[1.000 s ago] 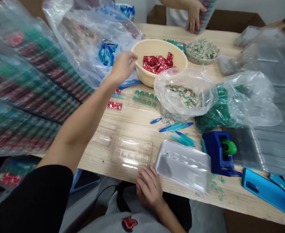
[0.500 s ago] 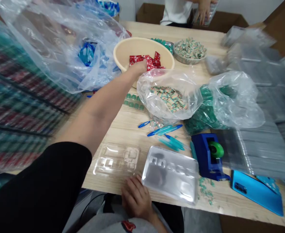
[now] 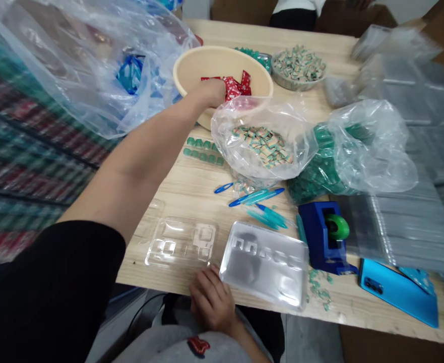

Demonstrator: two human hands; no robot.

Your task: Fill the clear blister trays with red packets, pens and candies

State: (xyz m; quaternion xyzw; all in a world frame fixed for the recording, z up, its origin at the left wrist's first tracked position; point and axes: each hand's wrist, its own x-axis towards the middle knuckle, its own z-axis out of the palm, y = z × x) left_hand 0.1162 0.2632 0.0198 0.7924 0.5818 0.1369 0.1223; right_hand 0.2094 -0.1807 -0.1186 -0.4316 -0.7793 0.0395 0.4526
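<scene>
My left hand [image 3: 214, 93] reaches into a cream plastic bowl [image 3: 191, 63]. It touches small red packets printed with white marks [image 3: 237, 85]; its fingers are hidden among them, so I cannot see whether it grips any. At the table's front edge rests my right hand [image 3: 212, 298], its fingers loosely bent and nothing visible in them. Just beside its fingers lies a clear plastic tray with moulded compartments [image 3: 184, 242]. A second, silvery-looking clear tray [image 3: 263, 267] lies to the right, close to the fingertips.
Around the middle stand a clear bag of small striped packets [image 3: 263, 146], a bag of green pieces [image 3: 316, 171] and blue-tipped pens [image 3: 255, 196]. A blue tape dispenser [image 3: 320, 242] and blue phone [image 3: 399, 292] lie right. Stacked packs [image 3: 25, 151] line the left; a person [image 3: 295, 12] stands behind.
The whole view has shifted slightly. My left hand stays in the bowl among the red packets, and my right hand keeps its place. The person opposite has moved, their hand farther out of view.
</scene>
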